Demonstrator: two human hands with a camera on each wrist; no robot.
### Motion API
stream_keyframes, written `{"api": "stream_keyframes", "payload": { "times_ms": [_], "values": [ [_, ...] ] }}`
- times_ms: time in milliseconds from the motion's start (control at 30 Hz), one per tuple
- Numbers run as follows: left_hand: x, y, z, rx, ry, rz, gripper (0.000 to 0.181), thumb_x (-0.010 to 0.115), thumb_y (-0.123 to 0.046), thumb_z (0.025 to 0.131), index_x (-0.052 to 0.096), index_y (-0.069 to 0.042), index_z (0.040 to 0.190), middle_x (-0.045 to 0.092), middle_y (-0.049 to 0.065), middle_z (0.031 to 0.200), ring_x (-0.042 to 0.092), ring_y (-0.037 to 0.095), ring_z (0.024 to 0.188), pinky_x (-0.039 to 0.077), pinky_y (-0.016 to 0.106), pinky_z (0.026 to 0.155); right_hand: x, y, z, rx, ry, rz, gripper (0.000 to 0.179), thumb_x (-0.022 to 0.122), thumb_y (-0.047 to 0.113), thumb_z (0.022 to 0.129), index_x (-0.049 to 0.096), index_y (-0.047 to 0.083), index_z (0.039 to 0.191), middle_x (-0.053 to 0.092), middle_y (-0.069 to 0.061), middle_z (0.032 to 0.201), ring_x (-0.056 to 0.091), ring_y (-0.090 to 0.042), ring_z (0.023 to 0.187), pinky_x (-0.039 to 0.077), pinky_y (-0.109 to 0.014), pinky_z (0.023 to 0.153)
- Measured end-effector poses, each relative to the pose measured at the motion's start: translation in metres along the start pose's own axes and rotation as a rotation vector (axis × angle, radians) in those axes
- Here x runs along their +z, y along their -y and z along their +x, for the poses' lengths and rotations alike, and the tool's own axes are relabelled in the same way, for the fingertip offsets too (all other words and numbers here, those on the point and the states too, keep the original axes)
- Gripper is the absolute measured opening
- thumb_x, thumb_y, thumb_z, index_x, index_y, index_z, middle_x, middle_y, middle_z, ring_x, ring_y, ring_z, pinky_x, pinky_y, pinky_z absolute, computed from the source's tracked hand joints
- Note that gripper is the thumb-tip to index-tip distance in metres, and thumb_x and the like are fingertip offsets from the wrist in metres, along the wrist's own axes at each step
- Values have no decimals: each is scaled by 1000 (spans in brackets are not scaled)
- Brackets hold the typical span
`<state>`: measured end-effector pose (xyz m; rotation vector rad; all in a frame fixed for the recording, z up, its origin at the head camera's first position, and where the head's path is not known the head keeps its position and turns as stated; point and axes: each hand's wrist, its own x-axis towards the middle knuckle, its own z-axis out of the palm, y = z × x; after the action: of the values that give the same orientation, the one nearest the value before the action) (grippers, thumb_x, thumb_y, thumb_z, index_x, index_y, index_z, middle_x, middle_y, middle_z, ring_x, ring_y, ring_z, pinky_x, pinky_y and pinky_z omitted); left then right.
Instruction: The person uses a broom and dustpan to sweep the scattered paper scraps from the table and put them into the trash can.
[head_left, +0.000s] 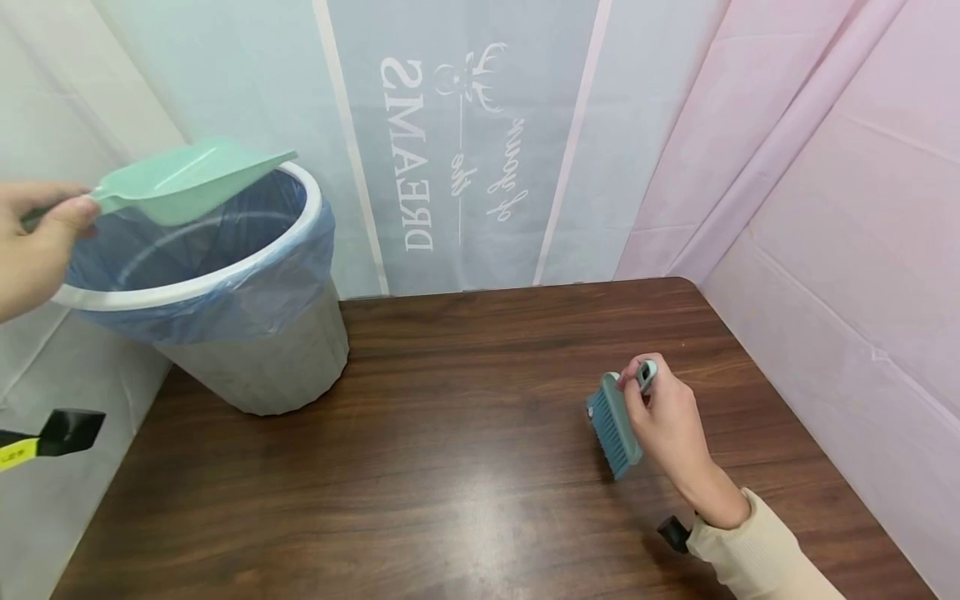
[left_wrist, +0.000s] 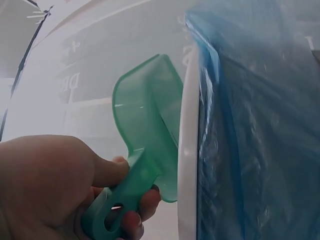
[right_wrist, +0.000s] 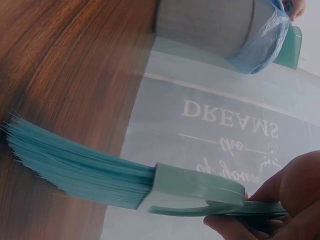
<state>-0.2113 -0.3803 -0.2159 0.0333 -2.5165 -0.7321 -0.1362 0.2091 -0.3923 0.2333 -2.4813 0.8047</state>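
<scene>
At the upper left of the head view, my left hand [head_left: 41, 242] grips the handle of a mint-green dustpan [head_left: 191, 179]. The pan is tilted over the mouth of a grey trash bin [head_left: 262, 367], which has a white rim and a blue bag liner [head_left: 296, 275]. In the left wrist view the dustpan [left_wrist: 150, 110] shows beside the white rim, thumb and fingers around its handle. My right hand [head_left: 667, 421] holds a hand brush [head_left: 617, 425] by its handle over the right part of the table. Teal bristles [right_wrist: 75, 165] reach down to the wood in the right wrist view.
The dark wooden table [head_left: 450, 400] ends at a printed curtain [head_left: 465, 150] behind and a pale pink curtain [head_left: 855, 250] on the right. The bin stands at the table's back left corner. A black and yellow strap end [head_left: 56, 437] juts in at the left edge.
</scene>
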Motion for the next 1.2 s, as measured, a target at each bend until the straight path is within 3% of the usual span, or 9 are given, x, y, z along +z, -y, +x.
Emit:
{"api": "stream_keyframes", "payload": {
  "times_ms": [33,133,233,267,367,500,800,933,1200],
  "values": [
    [-1,-6,-4,-2,15,11,48,42,-25,111,52,13,138,74,0,87,46,-20,78,32,2,74,0,0,0,0,-1,0,15,59,-11,93,56,3,98,70,-8,84,56,-10,63,38,-17,50],
    [-2,-23,-15,-7,59,59,50,38,-27,112,48,11,143,64,35,117,66,18,107,41,18,100,1,1,0,-2,1,-2,15,59,-11,93,56,3,97,70,-8,84,56,-10,63,39,-18,50],
    [-2,-37,-21,-6,90,108,51,38,-29,112,48,9,145,54,43,126,50,61,117,42,43,107,1,2,0,-6,-1,-1,15,59,-11,93,56,3,97,70,-8,84,59,-11,65,40,-18,51],
    [-1,-41,-23,-4,98,122,51,38,-29,112,49,9,144,55,43,125,51,61,117,43,54,104,1,2,0,-8,-1,-1,15,59,-11,92,56,3,97,70,-8,84,59,-12,65,40,-18,51],
    [0,-50,-28,45,107,157,49,44,-30,110,57,8,137,61,39,117,62,47,85,51,38,70,1,2,1,-12,-4,-1,15,59,-12,92,56,3,97,70,-9,83,61,-14,67,40,-17,52],
    [0,-59,-38,138,129,180,45,50,-31,108,63,6,131,68,35,105,38,19,48,27,27,41,2,2,0,-14,-6,0,16,59,-12,92,56,3,97,70,-8,83,61,-14,66,39,-15,52],
    [10,-76,-61,217,186,72,40,59,-30,105,66,-1,132,73,24,95,43,-7,65,31,14,58,3,2,-1,-16,-14,0,16,59,-12,92,56,2,97,70,-8,83,65,-18,70,40,-13,54],
    [21,-92,-73,275,204,29,36,65,-29,102,69,-7,130,71,14,90,47,12,64,33,16,63,3,2,0,-18,-19,0,15,58,-13,92,57,2,97,70,-9,83,66,-21,72,40,-12,56],
    [66,-122,-102,392,272,-176,28,70,-13,98,72,-7,125,74,8,110,66,18,93,48,28,83,3,2,-1,-23,-21,-3,16,58,-14,91,56,2,96,70,-8,82,64,-18,70,40,-12,56]
  ]
}}
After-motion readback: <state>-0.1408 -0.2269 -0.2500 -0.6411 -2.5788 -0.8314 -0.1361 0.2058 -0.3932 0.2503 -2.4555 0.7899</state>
